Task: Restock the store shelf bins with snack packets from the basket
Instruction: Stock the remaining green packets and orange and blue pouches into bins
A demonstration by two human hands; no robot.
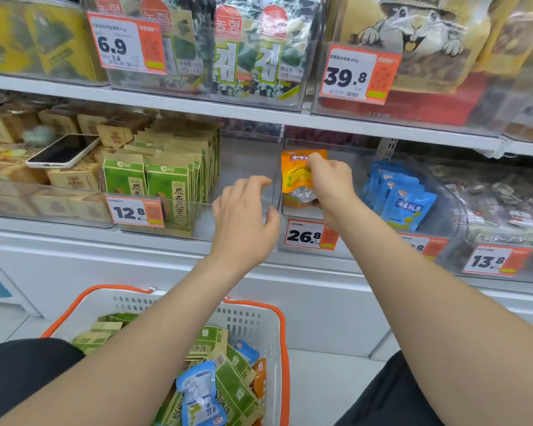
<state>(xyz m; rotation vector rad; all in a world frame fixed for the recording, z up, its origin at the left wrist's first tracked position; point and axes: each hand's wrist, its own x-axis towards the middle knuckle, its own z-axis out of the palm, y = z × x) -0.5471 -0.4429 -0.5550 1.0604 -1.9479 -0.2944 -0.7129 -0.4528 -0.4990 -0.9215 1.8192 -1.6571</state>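
Note:
My right hand (331, 182) pinches an orange snack packet (297, 173) and holds it upright inside the clear shelf bin (293, 212) above the 26.8 price tag. My left hand (243, 219) hovers in front of the neighbouring clear bin, fingers loosely curved, holding nothing. Below, the white basket with orange rim (253, 321) holds several green packets (237, 388), a blue packet (197, 392) and an orange one at its right side.
Green packets (166, 186) fill the bin above the 12.8 tag. Blue packets (403, 201) stand in the bin to the right. A phone (62, 152) lies on brown boxes at left. The upper shelf edge (259, 113) overhangs the bins.

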